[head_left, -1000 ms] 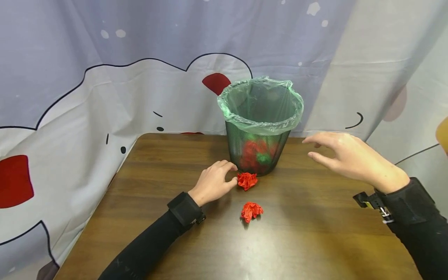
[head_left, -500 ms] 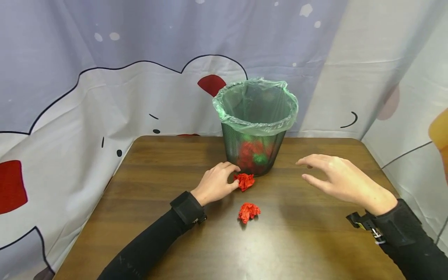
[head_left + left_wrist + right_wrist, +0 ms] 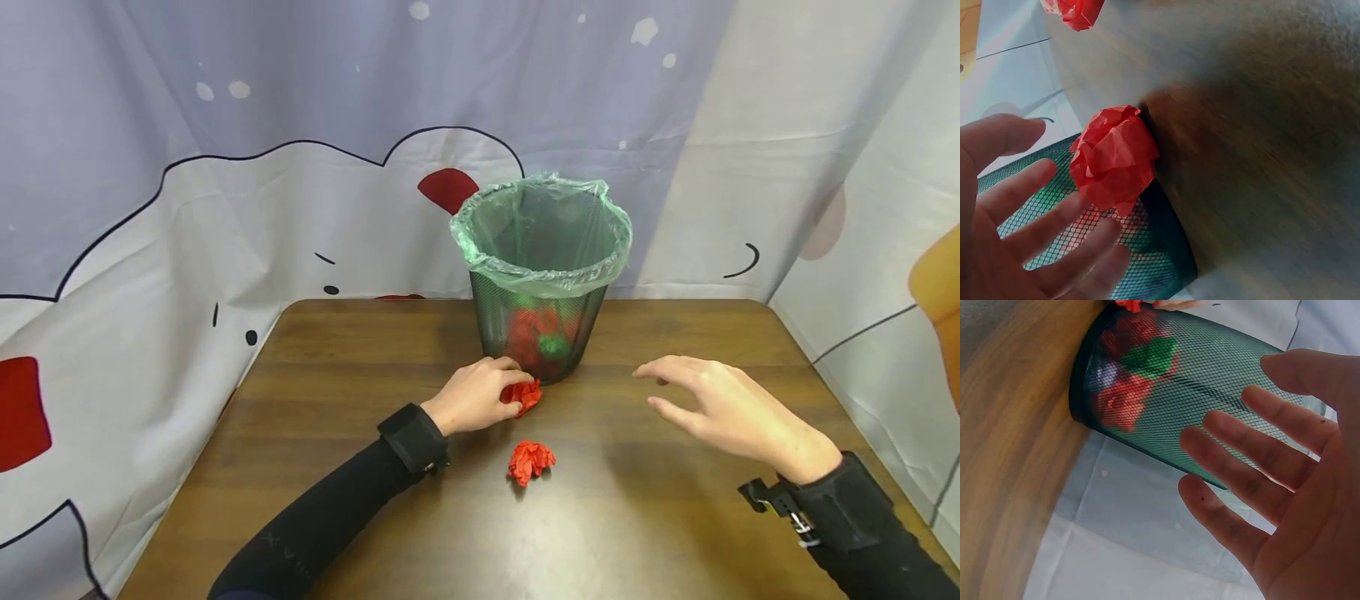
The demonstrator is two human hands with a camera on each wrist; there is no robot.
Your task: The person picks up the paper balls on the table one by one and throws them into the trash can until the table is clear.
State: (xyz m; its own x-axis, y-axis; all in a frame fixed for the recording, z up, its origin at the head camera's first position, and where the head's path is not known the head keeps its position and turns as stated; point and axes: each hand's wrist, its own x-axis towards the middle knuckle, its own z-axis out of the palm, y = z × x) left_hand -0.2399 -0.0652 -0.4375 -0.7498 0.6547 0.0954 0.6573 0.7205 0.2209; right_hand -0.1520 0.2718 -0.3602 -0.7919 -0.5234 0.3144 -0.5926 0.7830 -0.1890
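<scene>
My left hand (image 3: 480,395) reaches over a crumpled red paper ball (image 3: 527,396) at the foot of the mesh wastebasket (image 3: 491,321). In the left wrist view its fingers are spread and relaxed at the near side of this paper ball (image 3: 1116,159), with thumb and fingers apart. A second crumpled red paper ball (image 3: 531,461) lies on the table closer to me. My right hand (image 3: 712,408) hovers to the right of the wastebasket with nothing in it. Its fingers are loosely extended in the right wrist view.
A green plastic bag (image 3: 540,279) lines the wastebasket and folds over its rim. Red and green crumpled paper (image 3: 1147,359) shows through the mesh. The wooden table (image 3: 360,350) ends at a patterned curtain (image 3: 300,217) behind.
My left hand has moved right, from beside the farther red paper ball to partly over it. The right hand stays raised, and the whole head view has shifted slightly.
</scene>
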